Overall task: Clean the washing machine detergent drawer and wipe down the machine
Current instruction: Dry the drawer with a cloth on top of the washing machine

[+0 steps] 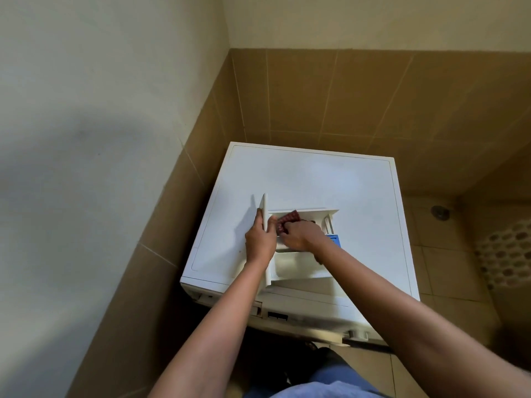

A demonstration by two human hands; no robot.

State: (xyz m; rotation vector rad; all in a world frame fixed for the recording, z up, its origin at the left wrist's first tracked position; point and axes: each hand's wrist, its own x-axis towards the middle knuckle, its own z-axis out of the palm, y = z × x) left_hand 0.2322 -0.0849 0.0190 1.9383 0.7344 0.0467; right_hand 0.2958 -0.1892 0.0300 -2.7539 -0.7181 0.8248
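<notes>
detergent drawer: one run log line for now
drawer: lying on washing machine top | left hand: grips front panel | right hand: holds red cloth inside compartment

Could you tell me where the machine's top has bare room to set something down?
Widest bare patch: the back of the machine top, between the drawer and the tiled wall. A narrower strip lies left of the left hand. The middle is crowded: drawer, cloth, right hand.
</notes>
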